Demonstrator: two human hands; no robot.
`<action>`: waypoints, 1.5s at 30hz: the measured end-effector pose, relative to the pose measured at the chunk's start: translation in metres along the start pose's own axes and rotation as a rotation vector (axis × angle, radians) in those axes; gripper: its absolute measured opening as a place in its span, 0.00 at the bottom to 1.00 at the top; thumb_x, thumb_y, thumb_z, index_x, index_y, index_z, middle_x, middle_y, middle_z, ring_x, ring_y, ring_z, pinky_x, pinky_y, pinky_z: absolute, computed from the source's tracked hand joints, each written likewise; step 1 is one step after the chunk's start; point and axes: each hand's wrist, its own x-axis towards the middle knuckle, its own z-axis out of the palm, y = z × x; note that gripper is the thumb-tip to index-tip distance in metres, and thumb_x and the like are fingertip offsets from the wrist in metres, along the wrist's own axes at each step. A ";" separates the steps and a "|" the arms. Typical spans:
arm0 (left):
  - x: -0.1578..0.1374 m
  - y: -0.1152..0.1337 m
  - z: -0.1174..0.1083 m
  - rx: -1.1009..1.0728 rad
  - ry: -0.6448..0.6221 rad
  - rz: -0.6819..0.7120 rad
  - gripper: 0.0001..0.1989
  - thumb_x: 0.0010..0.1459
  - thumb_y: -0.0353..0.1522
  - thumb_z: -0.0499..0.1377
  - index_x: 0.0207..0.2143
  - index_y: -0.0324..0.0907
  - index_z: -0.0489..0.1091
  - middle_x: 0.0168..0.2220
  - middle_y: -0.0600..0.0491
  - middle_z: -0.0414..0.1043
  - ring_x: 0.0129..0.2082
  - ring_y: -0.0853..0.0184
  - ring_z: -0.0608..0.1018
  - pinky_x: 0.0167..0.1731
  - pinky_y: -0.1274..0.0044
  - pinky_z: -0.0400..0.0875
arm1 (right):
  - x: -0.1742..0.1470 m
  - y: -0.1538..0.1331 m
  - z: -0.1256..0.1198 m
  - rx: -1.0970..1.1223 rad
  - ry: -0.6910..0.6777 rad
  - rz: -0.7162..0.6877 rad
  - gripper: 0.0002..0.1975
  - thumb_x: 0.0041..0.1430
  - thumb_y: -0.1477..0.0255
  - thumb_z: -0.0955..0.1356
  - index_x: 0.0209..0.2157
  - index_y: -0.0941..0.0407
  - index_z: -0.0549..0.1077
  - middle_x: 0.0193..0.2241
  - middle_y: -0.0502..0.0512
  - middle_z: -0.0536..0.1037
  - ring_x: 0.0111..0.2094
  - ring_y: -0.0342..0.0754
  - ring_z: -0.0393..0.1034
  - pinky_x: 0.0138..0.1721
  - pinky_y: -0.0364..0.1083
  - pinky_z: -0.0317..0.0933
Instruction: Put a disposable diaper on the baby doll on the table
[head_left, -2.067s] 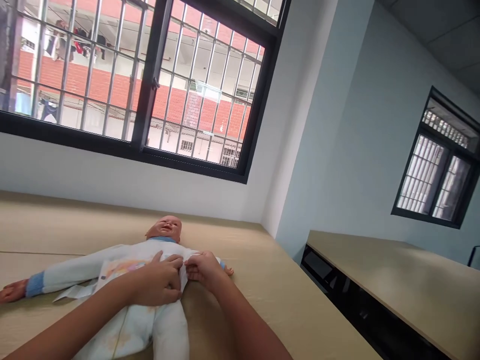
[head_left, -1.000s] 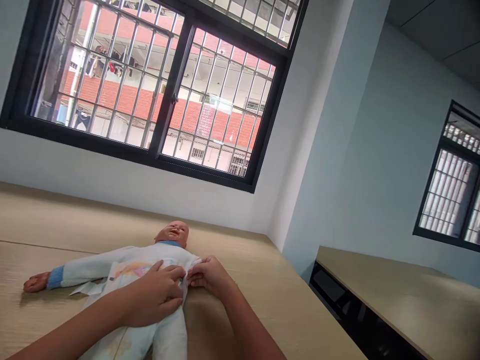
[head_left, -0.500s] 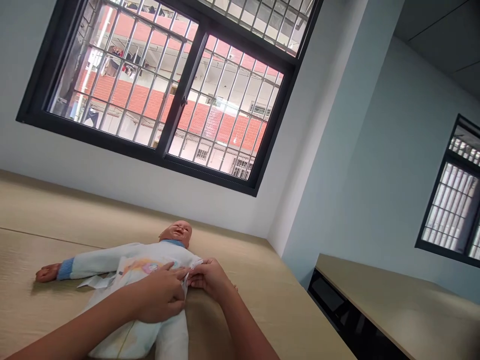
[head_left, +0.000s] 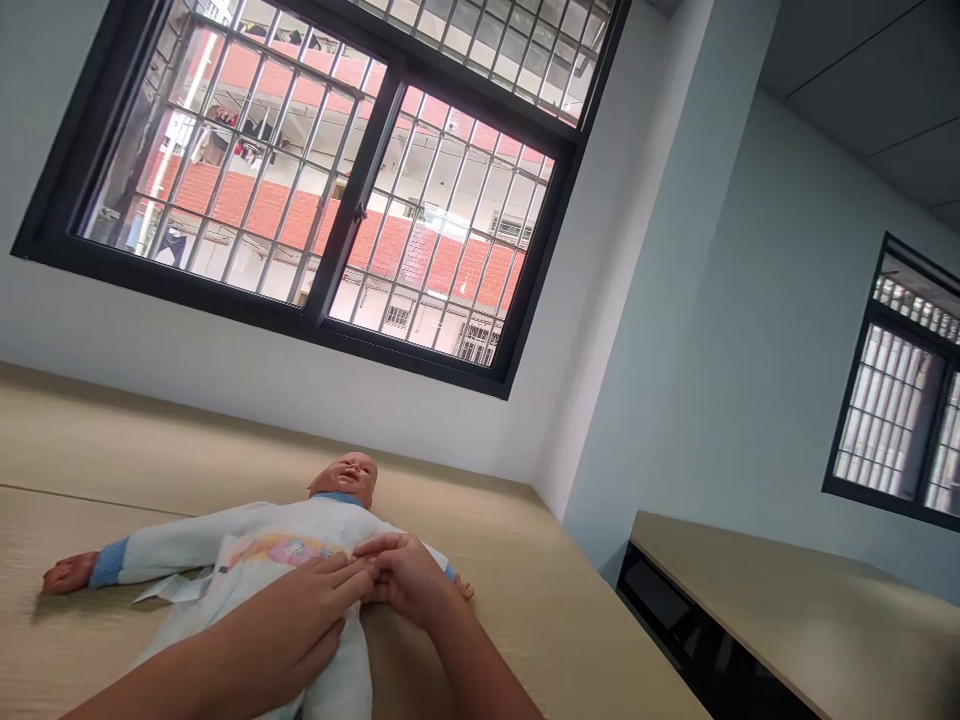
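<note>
A baby doll (head_left: pixel 324 515) in a white suit with blue collar and cuffs lies on its back on the table. Across its waist and belly is a white diaper (head_left: pixel 251 560) with a colourful cartoon band at the front. One loose side tab (head_left: pixel 176 588) of the diaper sticks out on the left. My left hand (head_left: pixel 300 615) lies over the diaper front, fingers pressed together at its right edge. Against those fingertips, my right hand (head_left: pixel 411 580) pinches the diaper's right side. The exact spot they grip is hidden between the fingers.
The pale wooden table (head_left: pixel 510 590) meets the wall below a barred window (head_left: pixel 330 320). A seam runs across the table's left part. To the right, past a gap, stands another table (head_left: pixel 757 570) with a dark open shelf under its top.
My right hand has shifted slightly left and inward over the diaper, and my left fingers have drawn together beside it. The doll's right-side hand shows more. The view has tilted slightly.
</note>
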 end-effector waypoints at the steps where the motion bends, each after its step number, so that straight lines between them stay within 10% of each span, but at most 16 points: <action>1: 0.001 0.003 0.000 0.009 -0.038 -0.024 0.22 0.63 0.22 0.50 0.50 0.46 0.78 0.50 0.50 0.81 0.49 0.58 0.79 0.54 0.68 0.74 | -0.001 -0.001 0.000 0.002 -0.003 -0.002 0.15 0.41 0.75 0.77 0.35 0.61 0.80 0.28 0.53 0.80 0.27 0.43 0.73 0.35 0.45 0.69; 9: -0.003 0.018 0.018 0.139 -0.105 -0.161 0.23 0.71 0.32 0.50 0.60 0.36 0.77 0.61 0.36 0.76 0.64 0.41 0.71 0.67 0.46 0.58 | 0.000 -0.001 0.003 -0.174 0.172 -0.108 0.16 0.44 0.70 0.78 0.35 0.59 0.76 0.27 0.52 0.79 0.24 0.42 0.71 0.29 0.42 0.64; 22: -0.005 0.008 0.035 0.148 0.056 -0.118 0.18 0.66 0.37 0.59 0.52 0.43 0.82 0.58 0.40 0.78 0.63 0.43 0.72 0.66 0.45 0.59 | 0.003 -0.007 0.036 -0.831 0.394 -0.361 0.06 0.51 0.78 0.73 0.25 0.56 0.73 0.23 0.47 0.74 0.28 0.45 0.69 0.33 0.44 0.61; 31: -0.007 0.008 0.031 0.146 -0.019 -0.240 0.18 0.64 0.42 0.60 0.50 0.46 0.83 0.69 0.39 0.68 0.72 0.36 0.62 0.68 0.39 0.52 | 0.002 -0.029 0.022 -0.458 0.374 0.006 0.09 0.50 0.81 0.65 0.21 0.54 0.66 0.17 0.49 0.74 0.23 0.47 0.73 0.29 0.44 0.69; 45: 0.000 0.015 0.006 0.118 -0.087 -0.162 0.16 0.64 0.40 0.61 0.47 0.43 0.82 0.62 0.37 0.75 0.66 0.32 0.69 0.64 0.35 0.55 | 0.001 -0.026 0.035 -0.435 0.273 -0.099 0.12 0.39 0.79 0.69 0.18 0.53 0.60 0.14 0.43 0.67 0.20 0.43 0.66 0.25 0.42 0.60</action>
